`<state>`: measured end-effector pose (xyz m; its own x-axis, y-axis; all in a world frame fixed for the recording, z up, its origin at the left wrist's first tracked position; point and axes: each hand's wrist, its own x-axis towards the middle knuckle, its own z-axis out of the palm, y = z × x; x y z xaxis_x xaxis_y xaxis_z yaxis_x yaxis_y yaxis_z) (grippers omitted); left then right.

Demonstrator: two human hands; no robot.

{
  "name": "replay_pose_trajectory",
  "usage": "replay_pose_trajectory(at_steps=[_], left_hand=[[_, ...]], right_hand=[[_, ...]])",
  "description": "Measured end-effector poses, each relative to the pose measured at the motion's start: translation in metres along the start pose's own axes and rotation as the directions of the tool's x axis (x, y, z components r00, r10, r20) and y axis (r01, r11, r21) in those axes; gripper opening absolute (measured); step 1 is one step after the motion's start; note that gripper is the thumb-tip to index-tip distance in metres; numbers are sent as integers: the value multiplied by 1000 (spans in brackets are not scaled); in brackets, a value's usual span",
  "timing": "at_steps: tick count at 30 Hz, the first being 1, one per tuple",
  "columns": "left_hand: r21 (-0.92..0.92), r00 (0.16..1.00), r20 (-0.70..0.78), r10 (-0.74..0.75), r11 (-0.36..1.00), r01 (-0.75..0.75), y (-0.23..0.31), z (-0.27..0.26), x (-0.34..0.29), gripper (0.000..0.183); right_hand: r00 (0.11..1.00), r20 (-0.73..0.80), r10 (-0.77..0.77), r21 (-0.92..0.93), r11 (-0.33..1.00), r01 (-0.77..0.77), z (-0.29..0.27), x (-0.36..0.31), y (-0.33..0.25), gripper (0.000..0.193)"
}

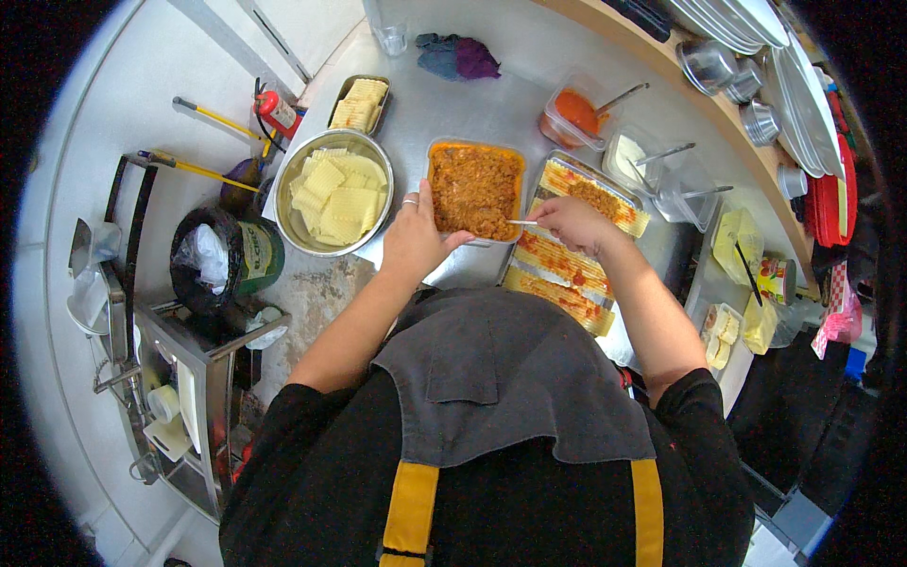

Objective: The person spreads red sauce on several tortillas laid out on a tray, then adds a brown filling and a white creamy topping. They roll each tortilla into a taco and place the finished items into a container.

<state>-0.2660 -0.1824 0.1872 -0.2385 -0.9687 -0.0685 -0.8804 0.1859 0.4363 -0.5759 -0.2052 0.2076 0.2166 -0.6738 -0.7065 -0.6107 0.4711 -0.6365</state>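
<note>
A clear plastic container (523,180) of brown-orange meat sauce (475,184) stands on the steel counter before me. My left hand (416,236) grips its near left corner, fingers along the side and thumb at the front edge. Between the fingers of my right hand (574,225) is a spoon (518,222), its head sunk in the meat sauce. Under and beside that hand lie ridged pasta sheets (557,266) streaked with red sauce. The sheet farthest from me bears a heap of meat (593,196). Left of the container, a steel bowl (285,219) holds plain pasta sheets (340,203).
A loaf pan (383,118) with pasta sheets stands behind the bowl. Tubs of red sauce (574,111) and white sauce (628,156), both with spoons, stand at the back right. A cloth (458,57) lies farther back. Plates (808,113) fill the right shelf; a bin (203,260) stands left.
</note>
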Motion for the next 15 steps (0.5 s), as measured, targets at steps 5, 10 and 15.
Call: replay_pose_trajectory(at_steps=[5,10,15], left_hand=[[19,1000,-19,-7,1000,8,2,2,-1,124],[29,998,-62,11,1000,-9,0,5,-1,122],[164,939,-270,211,971,-172,11,2,-6,98]], right_hand=[[994,41,100,427,898,-108,-2,-4,12,26],[995,-98,25,585,810,37,-3,-21,16,23],[983,-185,-18,625,770,132,-20,-67,45,22]])
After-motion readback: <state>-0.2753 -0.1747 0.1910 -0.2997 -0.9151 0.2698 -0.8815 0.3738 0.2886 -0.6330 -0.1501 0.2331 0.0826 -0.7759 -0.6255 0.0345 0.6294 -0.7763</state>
